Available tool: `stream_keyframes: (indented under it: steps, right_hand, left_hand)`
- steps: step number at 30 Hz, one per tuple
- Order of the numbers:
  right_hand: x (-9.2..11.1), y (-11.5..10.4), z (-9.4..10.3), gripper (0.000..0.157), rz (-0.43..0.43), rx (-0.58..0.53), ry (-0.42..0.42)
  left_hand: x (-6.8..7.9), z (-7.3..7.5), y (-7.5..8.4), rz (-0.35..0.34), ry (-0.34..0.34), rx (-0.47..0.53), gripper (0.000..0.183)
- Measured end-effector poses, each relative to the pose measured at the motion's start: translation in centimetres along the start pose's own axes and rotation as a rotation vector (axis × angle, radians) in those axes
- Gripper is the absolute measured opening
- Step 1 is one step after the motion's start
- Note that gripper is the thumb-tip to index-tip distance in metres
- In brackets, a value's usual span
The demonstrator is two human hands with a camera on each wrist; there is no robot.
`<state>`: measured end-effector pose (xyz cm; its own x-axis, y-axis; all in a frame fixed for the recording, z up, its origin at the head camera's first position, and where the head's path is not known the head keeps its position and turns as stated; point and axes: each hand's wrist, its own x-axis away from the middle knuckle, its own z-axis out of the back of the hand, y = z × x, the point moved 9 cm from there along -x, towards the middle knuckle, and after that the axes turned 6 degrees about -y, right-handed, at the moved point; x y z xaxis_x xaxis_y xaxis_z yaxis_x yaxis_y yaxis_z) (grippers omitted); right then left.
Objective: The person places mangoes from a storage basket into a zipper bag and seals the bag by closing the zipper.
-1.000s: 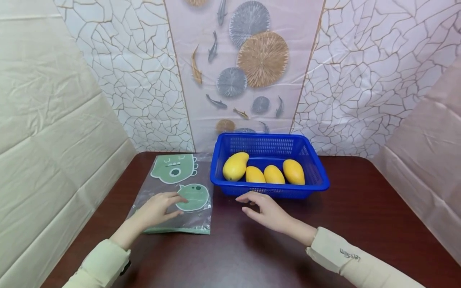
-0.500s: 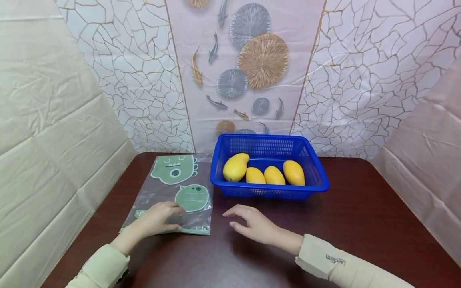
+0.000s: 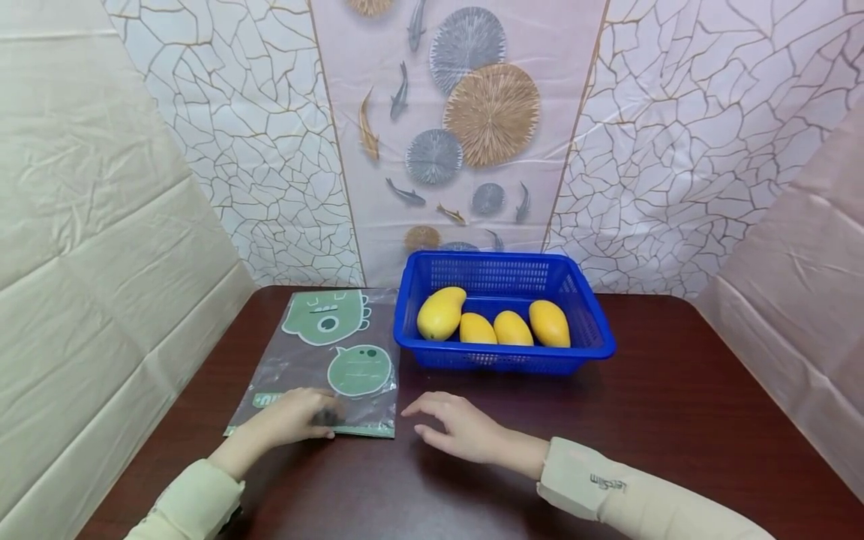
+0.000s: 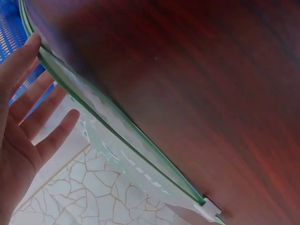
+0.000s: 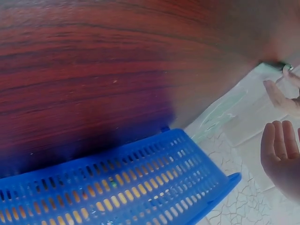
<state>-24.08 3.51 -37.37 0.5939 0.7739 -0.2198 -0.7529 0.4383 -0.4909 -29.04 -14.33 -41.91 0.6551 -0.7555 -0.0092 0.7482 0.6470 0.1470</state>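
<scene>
A clear slider zip bag with green cartoon dinosaur prints lies flat on the left of the table. My left hand is over its near green-edged mouth. Seen from the left wrist, the thumb tip meets or overlaps the green zip edge, while the other fingers are spread and fairly straight. The white slider sits at one end of that edge. My right hand hovers right of the bag, fingers loosely bent and holding nothing. Whether the left fingers touch the film is hard to tell.
Behind the right hand stands a blue plastic basket with slotted walls. Several yellow mangoes lie in it. The basket's left end nearly meets the bag's far right corner. Patterned cloth hangs behind the dark wood table.
My left hand has drawn back toward me, from the bag's middle to its near edge. The right hand has moved left and nearer, away from the basket. Bag and basket stay put.
</scene>
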Motion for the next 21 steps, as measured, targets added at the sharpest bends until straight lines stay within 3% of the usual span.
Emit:
stream_keyframes:
  steps: [5,12,21]
  right_hand:
    - [-0.4,-0.7,-0.8,0.025,0.056,0.052,-0.008]
    - [-0.9,-0.8,-1.4,0.025,0.052,0.086,-0.03]
    - [-1.2,-0.6,-1.8,0.025,0.003,0.102,-0.068]
  left_hand:
    - [-0.3,0.2,0.5,-0.037,0.01,-0.008,0.006]
    - [-0.3,0.1,0.7,-0.039,-0.014,-0.018,0.011]
    - [-0.7,0.5,1.1,-0.067,0.009,-0.007,0.014]
